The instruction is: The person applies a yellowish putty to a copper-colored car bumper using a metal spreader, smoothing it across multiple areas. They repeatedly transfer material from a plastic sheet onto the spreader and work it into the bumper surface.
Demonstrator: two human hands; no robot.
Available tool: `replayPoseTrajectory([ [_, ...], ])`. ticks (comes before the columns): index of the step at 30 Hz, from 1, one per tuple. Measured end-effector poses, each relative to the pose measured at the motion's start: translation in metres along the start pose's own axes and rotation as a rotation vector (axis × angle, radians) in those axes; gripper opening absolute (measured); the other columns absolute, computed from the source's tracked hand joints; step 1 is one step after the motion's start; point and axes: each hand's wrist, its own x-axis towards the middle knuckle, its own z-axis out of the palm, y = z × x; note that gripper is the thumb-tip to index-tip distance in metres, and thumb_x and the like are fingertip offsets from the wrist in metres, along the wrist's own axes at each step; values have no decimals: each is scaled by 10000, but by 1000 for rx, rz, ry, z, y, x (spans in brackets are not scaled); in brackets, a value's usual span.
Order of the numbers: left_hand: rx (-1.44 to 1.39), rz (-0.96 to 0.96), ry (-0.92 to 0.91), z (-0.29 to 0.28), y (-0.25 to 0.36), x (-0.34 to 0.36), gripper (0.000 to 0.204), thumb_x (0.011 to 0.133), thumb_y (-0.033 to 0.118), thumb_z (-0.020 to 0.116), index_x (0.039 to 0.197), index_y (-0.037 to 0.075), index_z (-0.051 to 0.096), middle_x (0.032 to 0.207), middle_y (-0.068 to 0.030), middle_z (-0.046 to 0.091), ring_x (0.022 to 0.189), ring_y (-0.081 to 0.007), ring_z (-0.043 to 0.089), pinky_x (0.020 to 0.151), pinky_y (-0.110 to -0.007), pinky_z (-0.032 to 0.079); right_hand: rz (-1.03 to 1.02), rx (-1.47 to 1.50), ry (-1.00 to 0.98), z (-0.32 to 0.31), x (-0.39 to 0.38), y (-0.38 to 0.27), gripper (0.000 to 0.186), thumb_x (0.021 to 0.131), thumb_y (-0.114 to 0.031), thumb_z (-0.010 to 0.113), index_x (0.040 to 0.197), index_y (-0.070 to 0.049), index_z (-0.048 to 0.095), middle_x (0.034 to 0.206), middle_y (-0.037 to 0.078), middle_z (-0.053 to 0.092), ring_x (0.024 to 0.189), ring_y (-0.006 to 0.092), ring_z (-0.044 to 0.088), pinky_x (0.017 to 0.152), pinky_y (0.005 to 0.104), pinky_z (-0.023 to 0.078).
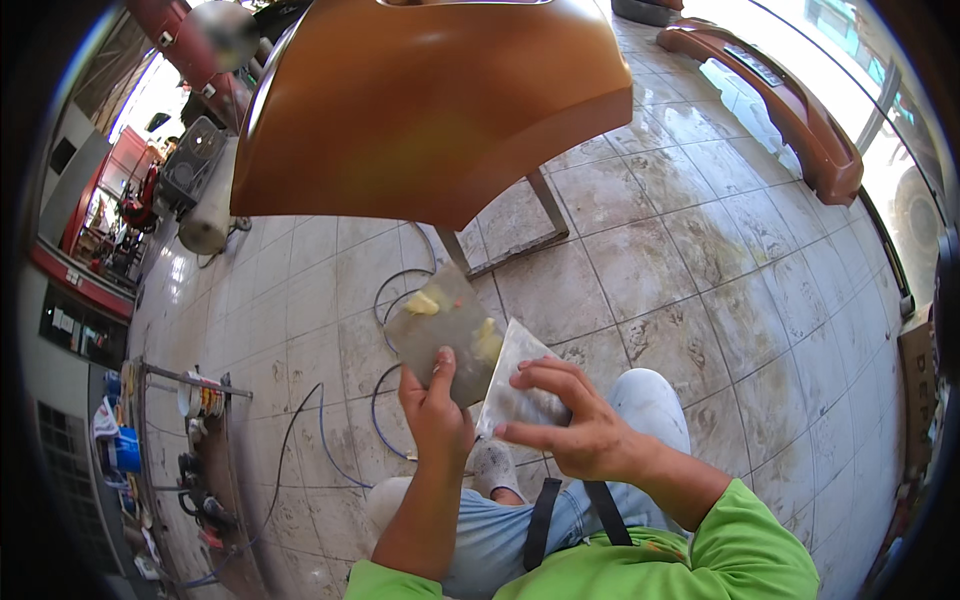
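Observation:
My left hand (436, 412) grips a flat grey board (425, 335) at its lower part, thumb on top, with pale yellow dabs (423, 304) and a small reddish speck on it. Close against the board's right side, my right hand (590, 430) holds a pale, translucent, triangular spreader (522, 355), its fingers curled over the face. Above both hands an orange-brown curved body panel (430, 105) rests on a metal stand (552, 205).
An orange-brown bumper (760, 95) lies at the right. A rack (185, 376) with containers and tools stands at the lower left, machinery with a cylindrical tank (200, 232) at the upper left. Hoses (325, 440) run across the tiled floor (700, 290). A cardboard box (915, 380) sits at the right edge.

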Motion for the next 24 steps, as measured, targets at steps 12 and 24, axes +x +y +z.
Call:
replayPoseTrajectory([
  [12, 556, 356, -115, -16, 6, -14, 235, 1072, 65, 660, 1275, -55, 651, 1135, -101, 739, 976, -141, 671, 883, -295, 553, 70, -420, -180, 0, -5, 18, 722, 701, 22, 718, 1326, -338, 758, 1406, 45, 624, 1366, 290, 560, 1178, 588, 361],
  [24, 484, 487, -69, -7, 19, -4, 185, 1053, 87, 688, 1169, -57, 704, 970, -112, 774, 826, -134, 702, 723, -290, 557, 47, -434, -171, -8, -6, 22, 790, 636, 79, 686, 1302, -335, 787, 1353, 5, 676, 1335, 279, 606, 1175, 585, 395],
])
